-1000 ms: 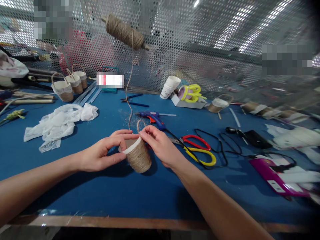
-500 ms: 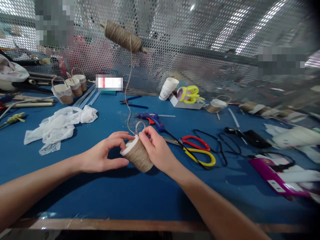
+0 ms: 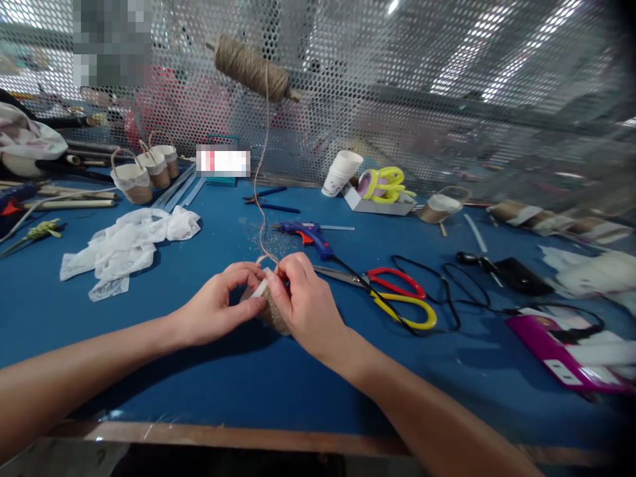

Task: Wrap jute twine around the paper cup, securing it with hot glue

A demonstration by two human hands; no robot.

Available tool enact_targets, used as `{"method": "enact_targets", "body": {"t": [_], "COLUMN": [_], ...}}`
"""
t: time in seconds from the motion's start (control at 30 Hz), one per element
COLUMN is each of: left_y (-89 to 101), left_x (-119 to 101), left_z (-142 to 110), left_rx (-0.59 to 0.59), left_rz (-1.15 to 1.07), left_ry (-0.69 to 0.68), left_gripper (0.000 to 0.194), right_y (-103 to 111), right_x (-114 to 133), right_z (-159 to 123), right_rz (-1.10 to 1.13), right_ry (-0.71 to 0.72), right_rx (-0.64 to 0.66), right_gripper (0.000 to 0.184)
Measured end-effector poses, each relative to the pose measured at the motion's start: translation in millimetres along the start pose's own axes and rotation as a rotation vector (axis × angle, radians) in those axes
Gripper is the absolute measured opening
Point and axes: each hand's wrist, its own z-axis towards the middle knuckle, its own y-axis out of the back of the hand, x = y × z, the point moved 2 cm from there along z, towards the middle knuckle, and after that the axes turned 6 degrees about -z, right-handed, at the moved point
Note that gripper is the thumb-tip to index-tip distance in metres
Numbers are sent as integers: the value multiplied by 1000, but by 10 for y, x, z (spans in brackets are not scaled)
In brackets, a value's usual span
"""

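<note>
Between my hands is a small paper cup wrapped in brown twine, tilted, its pale rim partly covered by fingers. My left hand grips the rim, thumb outside and fingers at the mouth. My right hand is closed on the wrapped side, with thumb and forefinger at the rim where the twine arrives. A strand of twine runs down to the cup from a spool above. Just beyond my fingers lies a blue glue gun. Scissors with red and yellow handles rest beside my right hand.
White lace lies left, near several finished-looking cups with handles. Pliers, stacked paper cups and a white box stand at the back. A black cable and purple power strip occupy the right.
My left hand has closed onto the cup's rim from a looser, spread hold. My right fingers have shifted up at the rim, and the standing twine loop has lowered towards the left.
</note>
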Motion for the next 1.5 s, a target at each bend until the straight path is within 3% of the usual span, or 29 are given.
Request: {"method": "enact_targets", "body": {"t": [0.3,0.5,0.63,0.83,0.93,1.03,1.13,1.2,1.27,1.4,1.5], "left_y": [-13,-8,-4,-4,-1,-4,-12,-17,-21,-15,0], "left_x": [23,38,40,6,-11,-5,24,46,66,93,102], "left_z": [20,16,-7,-20,-14,-17,-25,-27,-24,-11,-4], "left_rx": [5,41,65,106,111,120,118,116,120,117,111], "left_rz": [-47,-106,-137,-94,-88,-100,-138,-167,-184,-179,-162], "left_ry": [-29,-21,-33,-41,-48,-44,-29,-24,-31,-63,-78], "left_gripper": [11,13,11,9,10,10,10,12,13,14,15], "right_y": [-30,18,67,200,288,309,199,66,-53,-41,123], "right_x": [32,10,-30,-148,-241,-306,-216,-94,-31,-262,-658], "right_z": [-25,3,72,300,497,714,883,932,947,962,912], "right_rz": [-50,51,303,946,1143,1197,1251,1208,975,298,63], "right_ry": [55,10,-88,-558,-689,-694,-508,-367,-307,-307,-378], "right_rx": [-16,42,95,206,239,212,323,527,634,402,263], "right_gripper": [14,13,6,8,10,11,9,11,14,13,10]}}
